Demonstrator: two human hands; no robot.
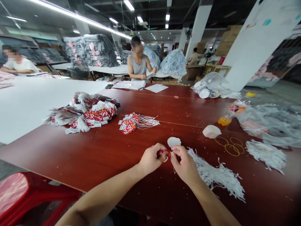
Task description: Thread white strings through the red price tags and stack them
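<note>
Both hands pinched together over the dark red wooden tabletop (98,157): left hand (150,158) closed on a small red round paper tag (164,153), right hand (184,164) with fingertips nipped at the tag's edge, seemingly on a thin white string, though too small to tell for sure. Tag held just above the table, between the two thumbs. Likely slips: tag tearing at its hole under a hard tug, or string sliding out of so slight a pinch. Just right of the right wrist, a loose heap of white string loops (218,175), easily dragged or tangled by a sweeping forearm. Near table edge close under both forearms, with a red plastic stool (28,194) below at left; anything dropped there probably lost to the floor. Open bare wood to the left of the hands, good room for setting down. Just beyond the fingers, a small white disc (174,142). Farther out, a small bundle of finished red tags (131,123), then a larger pile of red tags (91,114). Off to the right, yellow rubber bands (231,146), an orange-drink bottle (231,113) lying down, clear plastic bags (270,124). Across the far end, another person (138,64) sorting papers, well apart.
</note>
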